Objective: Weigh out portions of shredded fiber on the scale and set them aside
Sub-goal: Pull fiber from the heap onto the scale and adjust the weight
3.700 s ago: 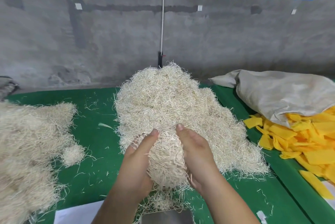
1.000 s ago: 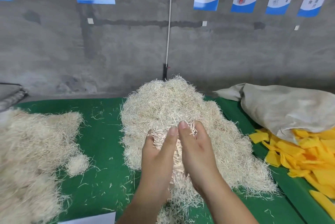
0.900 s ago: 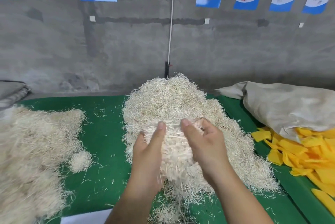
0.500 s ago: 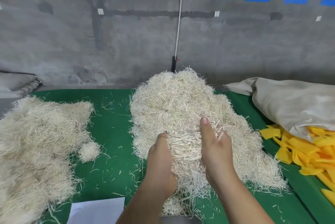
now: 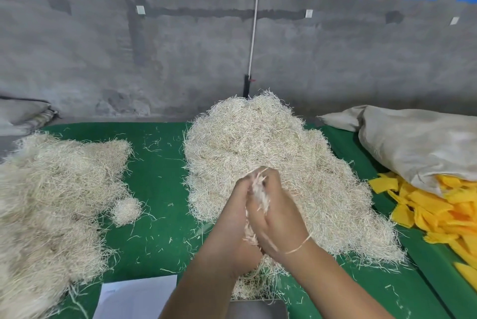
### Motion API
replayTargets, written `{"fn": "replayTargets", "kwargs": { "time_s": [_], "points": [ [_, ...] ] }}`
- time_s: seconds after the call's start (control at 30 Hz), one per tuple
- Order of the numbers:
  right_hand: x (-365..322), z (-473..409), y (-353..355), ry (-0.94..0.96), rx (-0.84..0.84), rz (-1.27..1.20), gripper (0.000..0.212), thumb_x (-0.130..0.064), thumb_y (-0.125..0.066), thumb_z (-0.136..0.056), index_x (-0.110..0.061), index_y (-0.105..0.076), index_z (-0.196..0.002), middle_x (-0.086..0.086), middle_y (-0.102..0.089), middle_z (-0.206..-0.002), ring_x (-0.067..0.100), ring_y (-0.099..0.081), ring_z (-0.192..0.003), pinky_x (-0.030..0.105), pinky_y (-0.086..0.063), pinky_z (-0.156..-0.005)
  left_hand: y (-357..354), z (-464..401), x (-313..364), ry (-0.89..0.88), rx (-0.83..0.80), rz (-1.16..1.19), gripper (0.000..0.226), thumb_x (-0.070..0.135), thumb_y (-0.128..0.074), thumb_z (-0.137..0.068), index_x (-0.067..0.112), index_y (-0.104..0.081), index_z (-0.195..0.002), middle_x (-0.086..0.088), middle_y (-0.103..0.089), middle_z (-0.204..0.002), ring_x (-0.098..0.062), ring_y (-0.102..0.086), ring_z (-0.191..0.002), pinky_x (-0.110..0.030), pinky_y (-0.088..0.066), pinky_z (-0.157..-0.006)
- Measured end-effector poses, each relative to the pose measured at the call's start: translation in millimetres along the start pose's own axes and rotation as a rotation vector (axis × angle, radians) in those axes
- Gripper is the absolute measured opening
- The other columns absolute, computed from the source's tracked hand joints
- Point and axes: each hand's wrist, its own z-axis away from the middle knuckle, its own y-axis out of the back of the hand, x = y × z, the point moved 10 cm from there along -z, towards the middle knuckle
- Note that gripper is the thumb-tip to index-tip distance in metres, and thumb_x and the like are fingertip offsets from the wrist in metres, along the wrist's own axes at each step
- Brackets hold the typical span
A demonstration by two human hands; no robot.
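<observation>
A tall heap of pale shredded fiber (image 5: 263,148) lies in the middle of the green table (image 5: 157,179). Just in front of it, my left hand (image 5: 236,205) and my right hand (image 5: 277,205) are pressed close together, squeezing a thin clump of fiber (image 5: 259,196) between them; strands stick out above and below the hands. Under my wrists a small mound of fiber (image 5: 254,284) sits beside the grey scale pan (image 5: 258,309), which shows only at the bottom edge. A second broad pile of fiber (image 5: 51,189) spreads along the left, with a small ball of fiber (image 5: 126,210) beside it.
A grey cloth sack (image 5: 418,143) lies at the right over a heap of yellow pieces (image 5: 444,210). A white sheet of paper (image 5: 134,298) lies near the front edge. A concrete wall with posters stands behind the table. Loose strands litter the green cover.
My hands have closed together, pressing the handful from a wide bundle into a thin clump. The view has tilted down slightly, so the scale pan shows again.
</observation>
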Motion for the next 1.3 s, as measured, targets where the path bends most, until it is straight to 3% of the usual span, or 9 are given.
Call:
{"fn": "replayTargets", "kwargs": {
  "time_s": [0.17,0.33,0.5,0.63,0.83,0.9,1.03,1.13,1.3],
  "points": [
    [39,22,-24,-0.133,-0.339,0.036,0.092,-0.096,-0.027,-0.079,-0.059,0.011,-0.154,-0.028,-0.003,-0.158,0.012,-0.007,-0.150,0.051,-0.016,-0.121,40,-3,36,-0.197,0.186,0.068,0.039,0.026,-0.070,-0.093,0.027,-0.064,-0.131,-0.010,-0.065,-0.128,-0.028,-0.069,-0.099,-0.043,-0.059,-0.084],
    [22,35,-50,-0.564,-0.085,-1.006,0.069,-0.101,-0.050,-0.061,-0.061,-0.067,-0.115,-0.005,-0.070,-0.132,0.014,-0.067,-0.120,0.037,-0.056,-0.096,-2,21,51,-0.647,0.182,-0.251,0.021,0.037,-0.060,-0.101,0.042,-0.060,-0.121,0.008,-0.067,-0.131,-0.012,-0.068,-0.110,-0.030,-0.053,-0.085],
    [33,24,-26,-0.587,0.054,-1.102,0.018,-0.032,-0.063,-0.102,-0.033,-0.072,-0.117,0.007,-0.079,-0.102,0.023,-0.077,-0.093,0.038,-0.062,-0.075,-3,34,51,-0.872,0.415,-0.833,0.063,0.088,-0.036,-0.083,0.071,-0.025,-0.143,0.038,-0.020,-0.150,0.003,-0.017,-0.147,-0.035,-0.017,-0.118],
    [30,22,-25,-0.500,0.128,-0.669,0.011,-0.048,-0.064,-0.096,-0.050,-0.075,-0.094,-0.006,-0.079,-0.097,0.020,-0.077,-0.093,0.041,-0.063,-0.079,17,24,45,-0.718,0.176,-0.312,0.057,0.076,-0.063,-0.080,0.046,-0.065,-0.128,0.014,-0.070,-0.129,-0.003,-0.063,-0.122,-0.024,-0.051,-0.101],
    [14,5,-40,-0.209,-0.069,-0.077,0.044,-0.066,-0.045,-0.088,-0.031,-0.072,-0.079,-0.005,-0.072,-0.071,0.016,-0.068,-0.072,0.035,-0.055,-0.070,60,6,-12,-0.130,0.075,0.187,0.043,0.051,-0.082,-0.075,0.017,-0.081,-0.101,-0.006,-0.072,-0.099,-0.019,-0.071,-0.100,-0.035,-0.057,-0.097],
    [-3,8,-65,-0.036,-0.206,0.185,0.019,-0.037,-0.057,-0.081,-0.044,-0.065,-0.097,-0.013,-0.069,-0.099,0.021,-0.064,-0.098,0.040,-0.052,-0.085,75,15,0,-0.166,0.043,-0.050,0.036,0.027,-0.075,-0.093,0.024,-0.065,-0.127,-0.006,-0.069,-0.109,-0.024,-0.066,-0.112,-0.045,-0.050,-0.109],
    [7,10,-111,-0.162,-0.525,0.206,0.096,-0.060,-0.057,-0.074,-0.048,-0.010,-0.157,-0.008,-0.020,-0.158,0.021,-0.024,-0.145,0.045,-0.021,-0.119,133,32,20,-0.192,0.302,-0.397,0.053,0.059,-0.073,-0.062,0.026,-0.068,-0.103,-0.005,-0.066,-0.097,-0.026,-0.064,-0.097,-0.053,-0.055,-0.100],
    [-4,28,-147,-0.082,-0.755,0.027,0.120,-0.047,-0.080,-0.078,-0.070,0.017,-0.144,-0.033,-0.011,-0.152,0.009,-0.026,-0.142,0.041,-0.027,-0.116,174,46,32,-0.145,0.448,-0.581,0.065,0.065,-0.074,-0.056,0.012,-0.062,-0.092,0.006,-0.060,-0.063,-0.009,-0.054,-0.055,-0.030,-0.049,-0.058],
    [6,58,-175,-0.176,-0.884,-0.252,0.095,-0.074,-0.066,-0.069,-0.080,0.001,-0.136,-0.037,-0.032,-0.141,-0.009,-0.044,-0.126,0.037,-0.044,-0.107,260,97,147,-0.481,0.917,-0.977,0.071,0.053,-0.076,-0.083,0.023,-0.050,-0.142,-0.001,-0.064,-0.120,-0.005,-0.067,-0.091,-0.031,-0.060,-0.081]
  ]
}}
